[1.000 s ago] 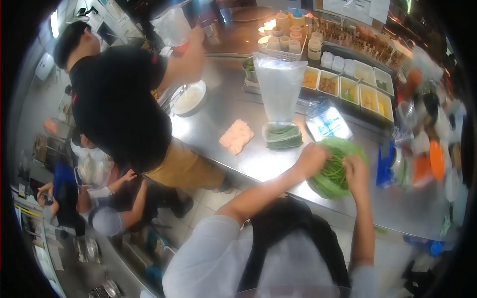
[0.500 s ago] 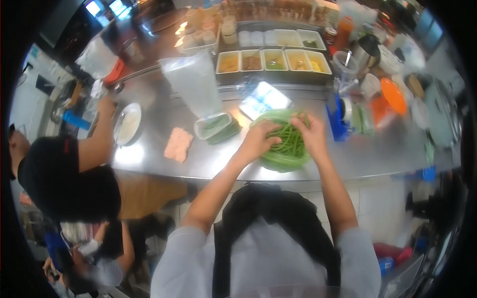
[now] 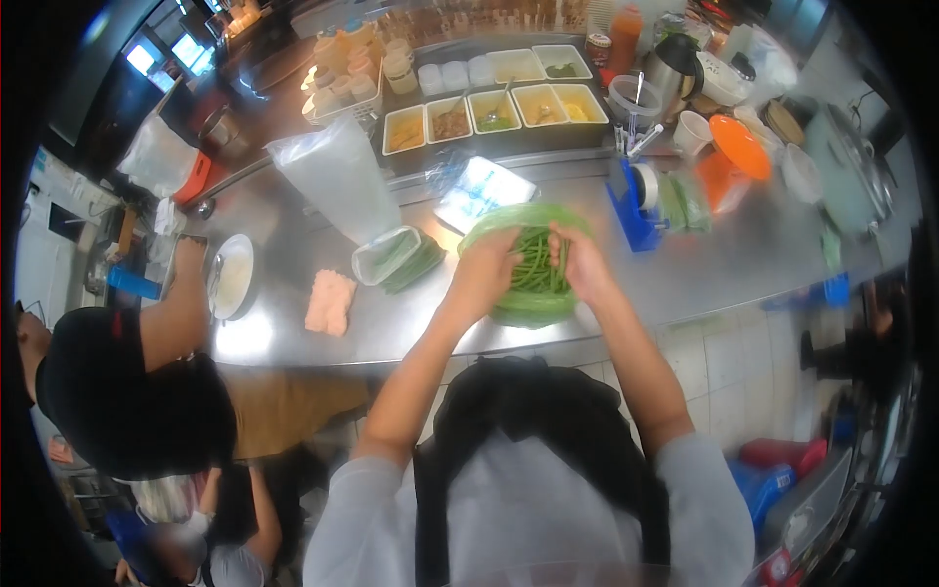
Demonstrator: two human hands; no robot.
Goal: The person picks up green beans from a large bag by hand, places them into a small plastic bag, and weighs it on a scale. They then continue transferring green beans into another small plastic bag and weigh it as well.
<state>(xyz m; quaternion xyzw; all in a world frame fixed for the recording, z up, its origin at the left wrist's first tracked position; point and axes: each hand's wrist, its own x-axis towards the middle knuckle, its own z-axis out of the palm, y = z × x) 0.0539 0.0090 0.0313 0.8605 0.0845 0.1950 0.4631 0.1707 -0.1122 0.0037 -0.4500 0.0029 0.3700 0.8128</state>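
Note:
A green plastic bag (image 3: 533,311) lies open on the steel counter, full of long green beans (image 3: 536,266). My left hand (image 3: 486,266) is on the left side of the beans, its fingers curled in among them. On their right side is my right hand (image 3: 579,256), its fingers bent and pressed against some beans. Just left of the bag stands a clear container with cut greens (image 3: 401,259). A white packet with blue print (image 3: 484,194) lies behind my left hand.
A pink cloth (image 3: 331,302) and a white oval plate (image 3: 233,278) lie at the left, by a co-worker in black (image 3: 127,391). Food trays (image 3: 494,110) line the back. A blue tape dispenser (image 3: 634,210) and an orange lid (image 3: 739,147) are at the right.
The view has turned, so the counter items appear further left. My hands are still at the beans; the fingers of my right hand have curled in more.

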